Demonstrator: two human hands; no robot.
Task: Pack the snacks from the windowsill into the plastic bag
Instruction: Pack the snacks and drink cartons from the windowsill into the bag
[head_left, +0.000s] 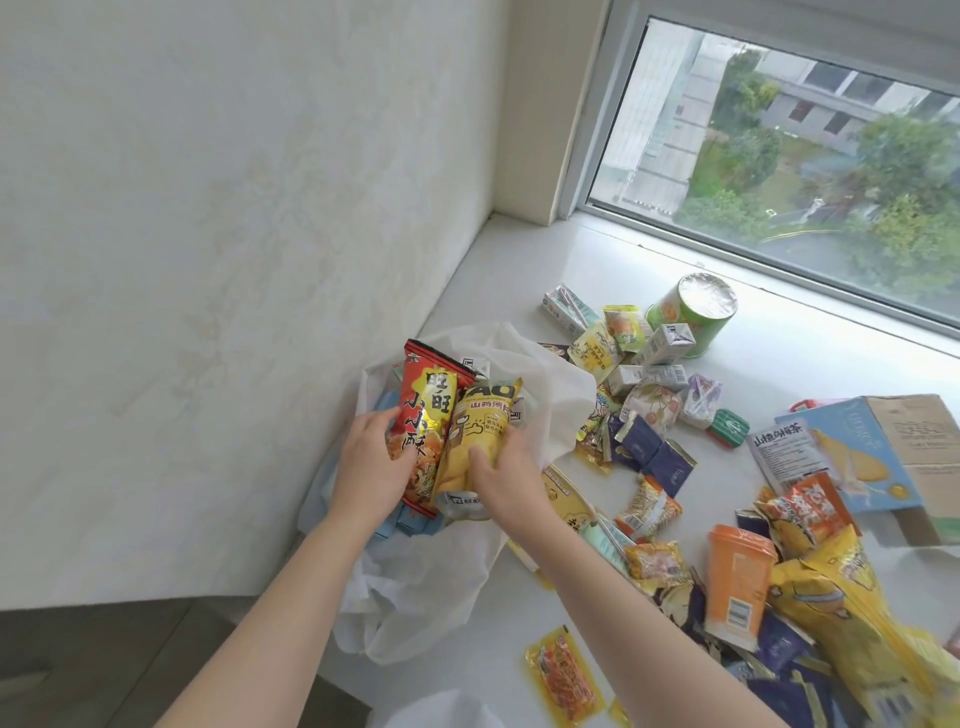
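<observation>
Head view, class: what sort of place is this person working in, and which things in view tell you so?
Probably a room in an upper-floor flat: a wide white windowsill below a window looking down on trees and buildings, a papered wall beside it, and snack packets scattered by a white plastic bag.

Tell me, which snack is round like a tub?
The green tub near the window, lying tilted. The other snacks are flat packets or small boxes.
</observation>
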